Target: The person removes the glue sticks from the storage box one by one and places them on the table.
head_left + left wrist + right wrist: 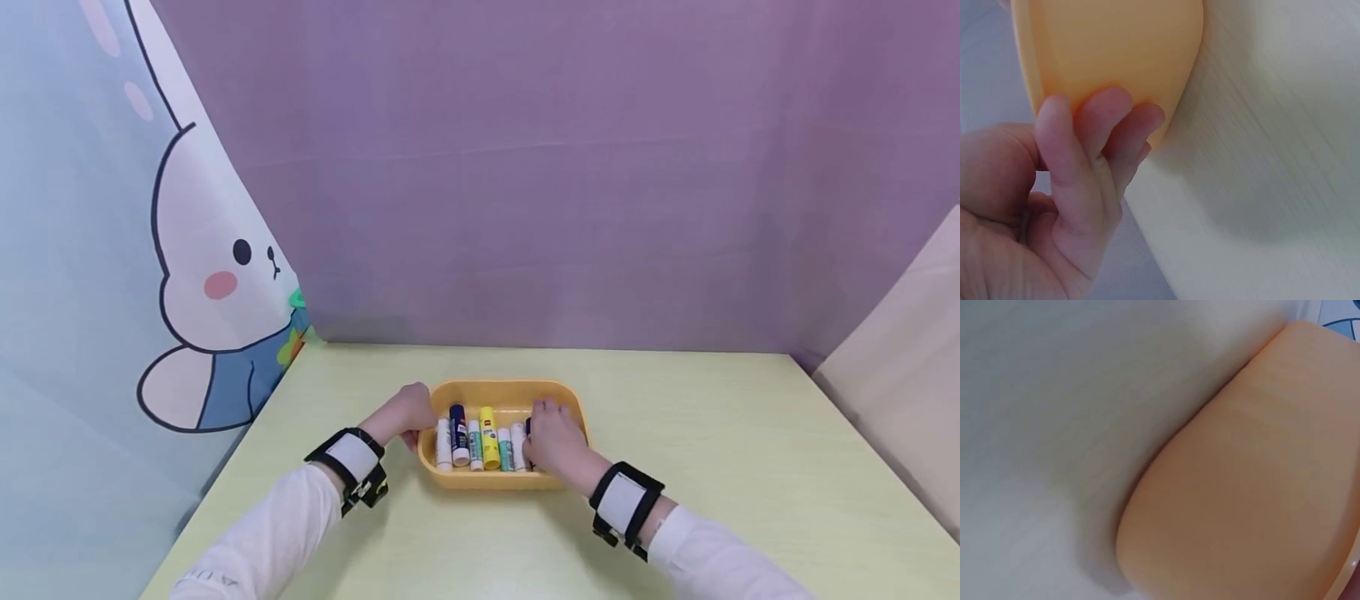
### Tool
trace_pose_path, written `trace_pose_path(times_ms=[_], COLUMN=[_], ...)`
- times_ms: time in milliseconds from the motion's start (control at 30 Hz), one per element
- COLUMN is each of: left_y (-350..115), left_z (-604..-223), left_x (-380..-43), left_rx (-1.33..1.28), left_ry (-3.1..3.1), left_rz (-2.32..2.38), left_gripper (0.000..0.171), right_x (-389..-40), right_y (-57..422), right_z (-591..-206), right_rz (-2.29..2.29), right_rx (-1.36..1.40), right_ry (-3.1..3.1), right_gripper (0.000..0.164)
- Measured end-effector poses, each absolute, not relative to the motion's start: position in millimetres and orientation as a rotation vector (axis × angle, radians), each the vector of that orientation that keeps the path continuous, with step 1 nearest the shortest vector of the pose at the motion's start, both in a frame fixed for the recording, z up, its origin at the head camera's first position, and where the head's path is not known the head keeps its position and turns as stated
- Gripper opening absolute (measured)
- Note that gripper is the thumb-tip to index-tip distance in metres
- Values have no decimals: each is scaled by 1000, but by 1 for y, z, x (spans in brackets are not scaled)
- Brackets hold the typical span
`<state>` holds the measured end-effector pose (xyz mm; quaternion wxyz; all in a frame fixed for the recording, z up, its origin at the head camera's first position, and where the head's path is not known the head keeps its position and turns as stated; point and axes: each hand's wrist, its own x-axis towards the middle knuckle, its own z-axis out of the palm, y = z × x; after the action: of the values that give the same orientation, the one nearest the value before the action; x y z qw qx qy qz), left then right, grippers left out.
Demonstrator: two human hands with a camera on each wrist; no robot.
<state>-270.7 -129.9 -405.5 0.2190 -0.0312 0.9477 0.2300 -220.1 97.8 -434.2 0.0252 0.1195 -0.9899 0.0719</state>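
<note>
A yellow-orange plastic tray point(480, 481) stands on the table with several glue sticks lying side by side in it. Among them are a yellow glue stick point(489, 437), a dark blue one with a white end point(459, 435) and a white one point(444, 446) at the left. My left hand point(411, 410) grips the tray's left end; in the left wrist view its fingers point(1063, 156) lie against the outer wall. Inside the right end is my right hand point(557, 437), over another dark glue stick; its fingertips are mostly hidden, so I cannot tell whether they hold it.
The pale yellow-green table point(750, 467) extends on both sides of the tray. Behind it hangs a purple cloth point(547, 183), and a blue curtain with a cartoon animal point(217, 250) borders the left side.
</note>
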Motion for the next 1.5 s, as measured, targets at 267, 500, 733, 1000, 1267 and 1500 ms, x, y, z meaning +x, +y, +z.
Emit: trace_pose_path(times_ms=[267,500,733,1000,1267,1500], left_y=[-130,-130,-130,-131,-131,-132], left_z=[-408,-408,-410,-410,-411,-412], left_x=[-272,-272,-273,-274,-272,-271], left_rx=[-76,-93,-81,-91,-82,-77], left_ry=[2627,2620,2627,2628,2628,2636], left_rz=[614,599,610,608,615,615], left_gripper=[18,19,17,20,18,19], right_x=[-236,-251,-253,-250,-251,-250], right_y=[104,105,102,96,101,104], right_z=[-435,-433,-429,-429,-433,-420], right_rz=[192,336,373,493,784,847], right_rx=[354,208,124,-18,3,81], right_ry=[-3093,-3285,-3305,-3256,-3169,-3181], right_gripper=[26,19,15,55,59,50])
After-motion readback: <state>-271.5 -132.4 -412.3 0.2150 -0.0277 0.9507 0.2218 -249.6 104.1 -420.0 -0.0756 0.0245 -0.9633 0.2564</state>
